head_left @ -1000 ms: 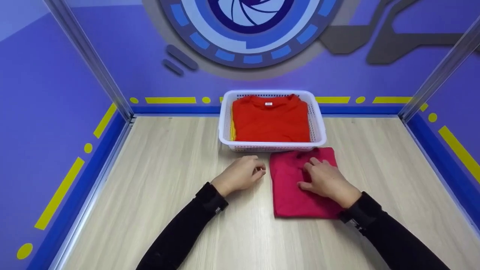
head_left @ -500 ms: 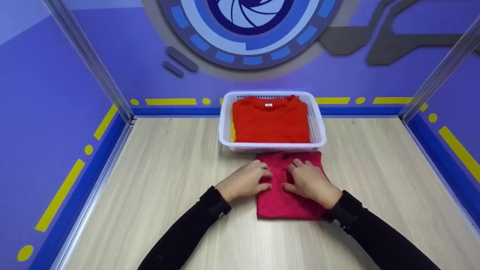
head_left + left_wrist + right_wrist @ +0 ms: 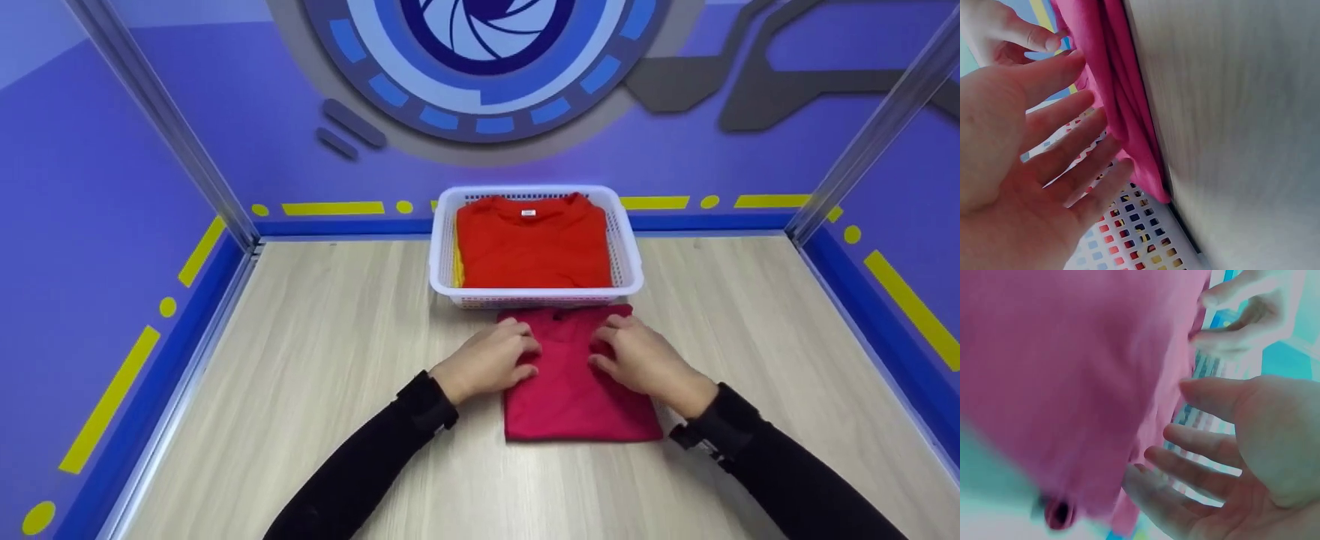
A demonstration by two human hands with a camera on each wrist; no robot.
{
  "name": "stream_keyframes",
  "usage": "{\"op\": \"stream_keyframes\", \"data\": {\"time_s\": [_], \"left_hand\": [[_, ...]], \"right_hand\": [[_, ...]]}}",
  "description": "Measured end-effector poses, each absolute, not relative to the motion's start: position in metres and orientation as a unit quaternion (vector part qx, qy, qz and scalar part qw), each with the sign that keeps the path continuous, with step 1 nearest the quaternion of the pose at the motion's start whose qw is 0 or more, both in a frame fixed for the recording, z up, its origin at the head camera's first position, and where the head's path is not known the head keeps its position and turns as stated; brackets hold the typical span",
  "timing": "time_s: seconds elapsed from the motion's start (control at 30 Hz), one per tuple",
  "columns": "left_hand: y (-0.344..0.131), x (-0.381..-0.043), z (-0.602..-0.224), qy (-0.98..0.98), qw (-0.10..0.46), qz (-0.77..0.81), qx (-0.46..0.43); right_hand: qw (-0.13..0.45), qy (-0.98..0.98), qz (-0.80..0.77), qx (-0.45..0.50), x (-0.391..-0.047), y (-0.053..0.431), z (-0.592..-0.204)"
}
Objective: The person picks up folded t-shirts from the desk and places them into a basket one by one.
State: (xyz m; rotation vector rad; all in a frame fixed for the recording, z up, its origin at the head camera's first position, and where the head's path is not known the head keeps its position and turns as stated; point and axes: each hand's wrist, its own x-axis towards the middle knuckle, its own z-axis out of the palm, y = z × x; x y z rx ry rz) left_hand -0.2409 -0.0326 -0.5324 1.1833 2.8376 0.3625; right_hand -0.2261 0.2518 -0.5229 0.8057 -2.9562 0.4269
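A folded crimson T-shirt (image 3: 581,405) lies flat on the table, its collar end close up against the front of a white basket (image 3: 537,293). At the shirt's left edge my left hand (image 3: 487,361) has its fingertips over the fabric. In the left wrist view those fingers (image 3: 1067,143) are spread and nearly straight, tips along the layered edge. My right hand (image 3: 646,363) lies over the upper right side of the shirt, fingers loosely bent. The right wrist view has its fingers (image 3: 1196,475) apart, tips by the cloth's edge, nothing gripped.
Inside the basket lies a folded red-orange T-shirt (image 3: 529,251) with yellow cloth (image 3: 458,262) showing under its left side. Behind the basket rises a blue-purple patterned wall (image 3: 375,176). Side panels with metal corner posts (image 3: 862,142) bound the wooden table (image 3: 315,337).
The crimson shirt has slid left, more squarely in front of the basket. My right hand went left with it, then back toward its right edge. My left hand now overlaps its left edge.
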Motion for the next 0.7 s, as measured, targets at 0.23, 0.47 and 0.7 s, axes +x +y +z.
{"op": "stream_keyframes", "data": {"time_s": [0.23,0.47,0.7], "left_hand": [[-0.025,-0.249,-0.536,0.919,0.040,0.119,0.373],[-0.033,-0.251,-0.533,0.920,0.058,0.134,0.365],[-0.047,-0.249,-0.532,0.920,0.076,0.149,0.354]], "right_hand": [[0.002,-0.952,0.117,0.282,-0.235,0.273,-0.529],[-0.004,-0.952,0.110,0.284,-0.237,0.263,-0.528],[-0.025,-0.956,0.090,0.277,-0.234,0.246,-0.528]]}}
